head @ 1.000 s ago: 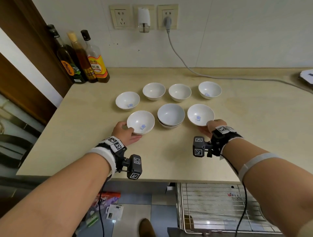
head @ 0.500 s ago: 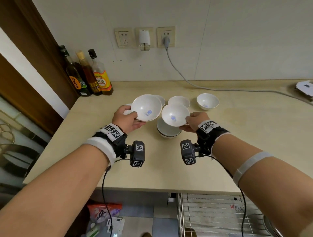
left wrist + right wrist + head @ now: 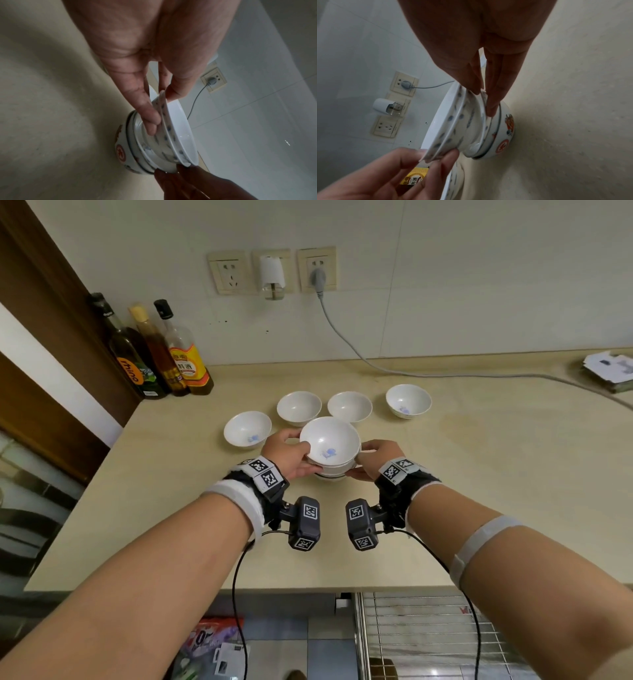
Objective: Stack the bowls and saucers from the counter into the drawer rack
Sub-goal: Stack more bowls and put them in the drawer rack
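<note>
Both grips pinching rims: left hand point(image 3: 287, 453) on the top bowl point(image 3: 329, 442), right hand point(image 3: 376, 456) lower on the nested stack point(image 3: 137, 152), mid-surface point(image 3: 479, 491). Best to seat level before releasing. Beyond, four loose bowls point(image 3: 349, 406) waiting; drawer rack point(image 3: 428, 635) below.

Both forearms extended; left hand point(image 3: 286, 454) and right hand point(image 3: 376, 457) pinching, thumbs up.
</note>
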`<action>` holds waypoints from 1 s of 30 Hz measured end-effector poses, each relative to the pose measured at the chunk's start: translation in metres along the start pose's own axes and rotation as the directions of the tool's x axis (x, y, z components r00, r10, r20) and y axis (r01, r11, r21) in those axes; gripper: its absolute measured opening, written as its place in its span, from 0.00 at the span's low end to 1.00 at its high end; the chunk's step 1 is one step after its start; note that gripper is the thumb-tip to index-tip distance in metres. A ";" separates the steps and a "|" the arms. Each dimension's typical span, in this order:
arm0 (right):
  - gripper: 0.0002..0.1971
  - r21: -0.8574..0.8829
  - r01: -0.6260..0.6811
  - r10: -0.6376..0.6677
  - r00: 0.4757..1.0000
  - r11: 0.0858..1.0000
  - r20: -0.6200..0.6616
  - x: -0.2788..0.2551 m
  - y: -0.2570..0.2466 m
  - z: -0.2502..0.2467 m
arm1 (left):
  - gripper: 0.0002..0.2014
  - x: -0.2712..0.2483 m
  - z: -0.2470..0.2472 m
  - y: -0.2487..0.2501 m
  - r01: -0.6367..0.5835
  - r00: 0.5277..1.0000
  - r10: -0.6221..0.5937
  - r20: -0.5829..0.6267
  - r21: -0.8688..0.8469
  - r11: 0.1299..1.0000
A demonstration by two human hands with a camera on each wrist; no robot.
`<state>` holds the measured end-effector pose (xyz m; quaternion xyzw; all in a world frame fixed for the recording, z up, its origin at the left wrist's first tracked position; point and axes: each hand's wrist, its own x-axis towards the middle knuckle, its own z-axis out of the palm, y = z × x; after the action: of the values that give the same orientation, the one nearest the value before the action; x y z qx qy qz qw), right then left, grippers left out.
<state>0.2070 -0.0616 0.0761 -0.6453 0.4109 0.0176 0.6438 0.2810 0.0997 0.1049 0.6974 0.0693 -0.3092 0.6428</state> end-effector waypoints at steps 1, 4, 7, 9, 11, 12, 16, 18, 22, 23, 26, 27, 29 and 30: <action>0.10 0.008 -0.011 0.011 1.000 1.000 0.002 0.001 0.002 -0.001 | 0.19 0.002 0.000 -0.002 0.005 1.000 -0.005 -0.005 0.005 1.000; 0.17 0.036 -0.032 0.031 0.999 0.999 0.015 0.007 0.007 -0.001 | 0.18 0.007 0.001 -0.006 0.010 1.000 -0.009 -0.017 0.009 1.000; 0.15 0.047 -0.033 0.033 0.999 0.998 0.005 0.004 0.007 -0.002 | 0.19 0.013 0.001 -0.010 0.015 1.000 -0.014 -0.028 0.019 1.000; 0.13 0.064 -0.016 0.017 1.000 0.998 -0.015 0.002 0.004 -0.002 | 0.21 0.017 0.003 -0.012 0.021 0.999 -0.021 -0.033 0.020 1.000; 0.12 0.031 -0.002 0.002 1.000 1.000 -0.009 0.003 0.002 -0.003 | 0.21 0.020 0.005 -0.013 0.009 0.999 -0.005 -0.053 0.067 0.998; 0.14 0.008 -0.010 0.010 1.000 1.000 0.022 0.003 0.001 -0.003 | 0.21 0.022 0.005 -0.014 -0.007 0.998 0.015 -0.067 0.120 0.993; 0.26 -0.011 -0.091 0.092 0.982 0.996 0.162 0.002 -0.001 0.004 | 0.22 0.026 0.005 -0.015 -0.041 0.994 0.067 -0.089 0.274 0.961; 0.26 0.018 -0.113 0.108 0.978 0.993 0.178 0.004 0.000 0.009 | 0.22 0.025 0.006 -0.017 0.009 0.999 -0.001 -0.042 0.184 0.983; 0.24 0.053 -0.118 0.109 0.984 0.992 0.143 0.004 0.004 0.016 | 0.22 0.022 0.011 -0.025 0.072 0.993 -0.074 0.090 0.028 0.997; 0.24 0.062 -0.118 0.109 0.985 0.991 0.133 0.004 0.005 0.017 | 0.23 0.023 0.011 -0.028 0.060 0.993 -0.062 0.105 0.020 0.998; 0.27 0.055 -0.154 0.147 0.983 0.987 0.106 -0.007 0.012 0.014 | 0.25 0.018 0.011 -0.037 0.038 0.990 -0.044 0.137 0.041 0.998; 0.27 0.069 -0.172 0.165 0.981 0.983 0.106 -0.010 0.018 0.012 | 0.25 0.015 0.011 -0.041 0.034 0.987 -0.041 0.153 0.045 0.998; 0.27 0.090 -0.214 0.204 0.973 0.973 0.112 -0.016 0.028 0.003 | 0.26 0.002 0.015 -0.043 0.015 0.985 -0.028 0.170 0.077 0.997; 0.27 0.101 -0.232 0.218 0.968 0.968 0.126 -0.019 0.030 -0.002 | 0.26 -0.003 0.017 -0.045 -0.003 0.984 -0.013 0.179 0.088 0.996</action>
<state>0.1765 -0.0487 0.0625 -0.5544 0.4446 0.1037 0.6959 0.2509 0.0915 0.0684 0.6940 -0.0007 -0.3754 0.6144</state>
